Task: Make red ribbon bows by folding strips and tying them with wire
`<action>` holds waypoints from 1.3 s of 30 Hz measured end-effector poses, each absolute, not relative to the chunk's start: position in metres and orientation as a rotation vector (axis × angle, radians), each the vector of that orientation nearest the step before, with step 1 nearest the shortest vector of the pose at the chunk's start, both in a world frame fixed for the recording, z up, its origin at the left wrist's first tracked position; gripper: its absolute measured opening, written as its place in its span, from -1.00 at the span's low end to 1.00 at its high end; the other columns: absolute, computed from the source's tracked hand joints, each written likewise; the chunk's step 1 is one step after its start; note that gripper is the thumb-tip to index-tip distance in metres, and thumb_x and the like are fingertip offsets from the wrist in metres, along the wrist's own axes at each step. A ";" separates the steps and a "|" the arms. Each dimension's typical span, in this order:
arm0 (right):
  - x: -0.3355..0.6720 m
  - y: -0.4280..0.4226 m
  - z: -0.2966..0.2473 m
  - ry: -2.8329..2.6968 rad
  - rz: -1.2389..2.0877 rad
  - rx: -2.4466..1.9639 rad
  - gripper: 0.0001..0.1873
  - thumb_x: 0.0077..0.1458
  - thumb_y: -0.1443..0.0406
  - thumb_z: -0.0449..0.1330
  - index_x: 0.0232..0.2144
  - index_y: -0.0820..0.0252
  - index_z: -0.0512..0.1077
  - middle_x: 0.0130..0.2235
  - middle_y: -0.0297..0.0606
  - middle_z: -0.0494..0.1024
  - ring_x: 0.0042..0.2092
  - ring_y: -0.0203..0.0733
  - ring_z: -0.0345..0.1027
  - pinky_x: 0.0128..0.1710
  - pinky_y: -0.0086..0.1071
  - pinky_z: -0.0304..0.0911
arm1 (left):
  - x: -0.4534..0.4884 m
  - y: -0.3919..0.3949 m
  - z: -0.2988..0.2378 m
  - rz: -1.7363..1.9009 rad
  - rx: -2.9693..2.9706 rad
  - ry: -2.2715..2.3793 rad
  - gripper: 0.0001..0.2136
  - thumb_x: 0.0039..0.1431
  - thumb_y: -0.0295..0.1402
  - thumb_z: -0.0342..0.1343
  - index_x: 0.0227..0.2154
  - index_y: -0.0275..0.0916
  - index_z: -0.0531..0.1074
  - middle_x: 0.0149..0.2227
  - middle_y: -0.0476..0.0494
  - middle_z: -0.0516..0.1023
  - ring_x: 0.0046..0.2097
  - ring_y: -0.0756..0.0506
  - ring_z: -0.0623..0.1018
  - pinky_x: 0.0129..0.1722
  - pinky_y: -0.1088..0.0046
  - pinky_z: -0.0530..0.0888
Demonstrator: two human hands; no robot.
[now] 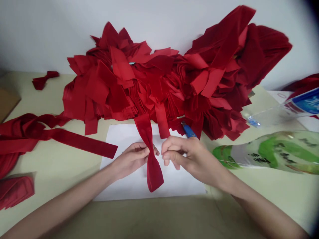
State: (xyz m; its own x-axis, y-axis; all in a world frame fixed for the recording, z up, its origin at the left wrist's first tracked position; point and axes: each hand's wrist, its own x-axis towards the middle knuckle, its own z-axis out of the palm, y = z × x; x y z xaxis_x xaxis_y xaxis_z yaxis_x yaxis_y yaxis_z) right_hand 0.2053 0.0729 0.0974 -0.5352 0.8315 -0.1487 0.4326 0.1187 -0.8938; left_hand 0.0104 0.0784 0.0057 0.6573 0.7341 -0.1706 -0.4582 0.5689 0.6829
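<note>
My left hand point(134, 156) pinches a red velvet ribbon bow point(154, 172) at its gathered middle, so both ends fan out, one up and one down. From that middle a thin pale thread point(159, 157) runs to my right hand point(181, 151), whose thumb and fingertips are closed on it. A fine line of thread also seems to pass right of that hand, across a green-printed plastic wrapper. Under both hands lies a white sheet of paper point(189, 187). A blue-handled tool point(188, 129) sits just behind my right hand, its far end among the ribbons.
A large heap of cut red ribbon pieces point(159, 76) spans the back by the wall. Long ribbon strips point(79, 139) and folded red pieces point(18, 189) lie left, with a small finished-looking bow point(45, 79) behind. The green-printed wrapper point(269, 151) and a clear, blue-labelled plastic package point(305, 101) lie right.
</note>
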 end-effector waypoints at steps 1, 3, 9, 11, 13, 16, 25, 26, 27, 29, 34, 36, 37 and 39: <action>0.201 0.073 0.096 -1.968 1.483 -1.172 -0.84 0.17 0.35 0.05 -0.41 0.19 0.40 -0.45 -0.38 0.49 -0.53 -0.41 0.23 -0.49 -0.50 0.17 | 0.010 0.078 0.005 0.738 0.641 0.476 -0.87 0.14 -0.35 0.13 -0.38 -0.31 0.52 -0.38 -0.11 0.49 -0.30 -0.03 0.44 -0.18 0.40 0.30; 0.195 0.074 0.092 -1.912 1.546 -1.125 -0.85 0.14 0.34 0.10 -0.42 0.20 0.45 -0.44 -0.36 0.50 -0.48 -0.39 0.27 -0.47 -0.49 0.19 | 0.010 0.078 0.005 0.749 0.619 0.489 -0.90 0.10 -0.35 0.17 -0.41 -0.28 0.53 -0.46 -0.07 0.48 -0.37 -0.02 0.44 -0.23 0.40 0.31; 0.186 0.078 0.081 -1.865 1.348 -1.223 -0.89 0.05 0.38 0.20 -0.39 0.14 0.53 -0.40 -0.37 0.52 -0.40 -0.37 0.30 -0.37 -0.45 0.20 | 0.012 0.075 0.008 0.790 0.616 0.598 -0.91 0.07 -0.38 0.21 -0.39 -0.29 0.54 -0.46 -0.04 0.49 -0.36 0.02 0.42 -0.21 0.45 0.29; 0.186 0.077 0.080 -1.753 1.480 -1.202 -0.91 0.03 0.39 0.20 -0.37 0.17 0.50 -0.43 -0.38 0.50 -0.42 -0.37 0.30 -0.42 -0.47 0.20 | 0.013 0.073 0.010 0.797 0.613 0.595 -0.92 0.08 -0.39 0.20 -0.39 -0.29 0.54 -0.44 -0.06 0.51 -0.33 0.02 0.44 -0.20 0.46 0.30; 0.185 0.076 0.081 -1.634 1.621 -1.147 -0.95 0.00 0.38 0.23 -0.39 0.19 0.43 -0.47 -0.40 0.47 -0.47 -0.39 0.29 -0.48 -0.48 0.19 | 0.014 0.072 0.011 0.787 0.624 0.581 -0.92 0.11 -0.39 0.17 -0.39 -0.29 0.53 -0.43 -0.08 0.52 -0.34 0.00 0.45 -0.23 0.44 0.31; 0.185 0.078 0.082 -1.573 1.632 -1.134 -0.85 -0.03 0.36 0.24 -0.43 0.18 0.29 -0.51 -0.44 0.42 -0.50 -0.41 0.25 -0.50 -0.49 0.18 | 0.014 0.073 0.010 0.774 0.628 0.564 -0.90 0.12 -0.41 0.15 -0.46 -0.30 0.51 -0.48 -0.05 0.49 -0.39 0.01 0.43 -0.28 0.45 0.31; 0.209 0.096 0.081 -1.767 1.587 -1.280 -0.87 -0.02 0.40 0.18 -0.40 0.16 0.27 -0.49 -0.43 0.47 -0.44 -0.34 0.37 -0.43 -0.47 0.21 | 0.010 0.078 0.008 0.682 0.619 0.459 -0.89 0.13 -0.36 0.14 -0.37 -0.29 0.50 -0.30 -0.15 0.54 -0.18 -0.09 0.49 -0.14 0.38 0.30; 0.209 0.096 0.083 -1.812 1.563 -1.298 -0.87 -0.02 0.41 0.18 -0.40 0.16 0.28 -0.50 -0.44 0.47 -0.45 -0.35 0.36 -0.44 -0.47 0.20 | 0.010 0.079 0.009 0.667 0.637 0.457 -0.88 0.14 -0.35 0.14 -0.36 -0.29 0.51 -0.29 -0.17 0.55 -0.16 -0.11 0.49 -0.11 0.35 0.29; 0.210 0.095 0.084 -1.856 1.531 -1.316 -0.87 -0.03 0.42 0.18 -0.41 0.16 0.29 -0.49 -0.44 0.47 -0.45 -0.36 0.35 -0.44 -0.48 0.19 | 0.009 0.079 0.009 0.658 0.653 0.463 -0.88 0.14 -0.34 0.14 -0.34 -0.29 0.51 -0.29 -0.19 0.56 -0.15 -0.12 0.49 -0.09 0.33 0.28; 0.209 0.094 0.087 -1.934 1.468 -1.332 -0.88 -0.04 0.43 0.18 -0.44 0.17 0.30 -0.49 -0.45 0.46 -0.46 -0.38 0.32 -0.44 -0.50 0.17 | 0.009 0.079 0.008 0.657 0.668 0.479 -0.88 0.12 -0.34 0.16 -0.35 -0.29 0.52 -0.30 -0.19 0.56 -0.15 -0.13 0.49 -0.07 0.31 0.27; 0.211 0.093 0.085 -2.058 1.420 -1.322 -0.93 0.03 0.40 0.15 -0.39 0.16 0.33 -0.45 -0.43 0.47 -0.44 -0.39 0.27 -0.40 -0.47 0.16 | 0.009 0.079 0.009 0.680 0.654 0.475 -0.89 0.10 -0.35 0.18 -0.43 -0.30 0.52 -0.37 -0.13 0.52 -0.19 -0.10 0.48 -0.11 0.35 0.28; 0.211 0.094 0.083 -2.073 1.434 -1.301 -0.94 0.07 0.37 0.13 -0.33 0.16 0.36 -0.40 -0.40 0.48 -0.40 -0.37 0.29 -0.37 -0.46 0.17 | 0.009 0.079 0.010 0.679 0.662 0.469 -0.88 0.12 -0.36 0.15 -0.44 -0.30 0.51 -0.40 -0.12 0.51 -0.19 -0.09 0.47 -0.13 0.37 0.28; 0.211 0.094 0.081 -2.069 1.451 -1.280 -0.92 0.08 0.35 0.13 -0.31 0.16 0.37 -0.37 -0.38 0.49 -0.40 -0.37 0.29 -0.38 -0.46 0.17 | 0.010 0.079 0.010 0.674 0.668 0.474 -0.88 0.13 -0.36 0.14 -0.44 -0.30 0.51 -0.40 -0.12 0.50 -0.20 -0.08 0.47 -0.14 0.38 0.28; 0.209 0.094 0.080 -2.045 1.495 -1.247 -0.89 0.07 0.31 0.16 -0.29 0.17 0.39 -0.35 -0.37 0.50 -0.42 -0.38 0.28 -0.43 -0.47 0.15 | 0.010 0.079 0.010 0.668 0.679 0.492 -0.87 0.14 -0.36 0.14 -0.42 -0.30 0.51 -0.39 -0.12 0.50 -0.22 -0.07 0.46 -0.16 0.38 0.28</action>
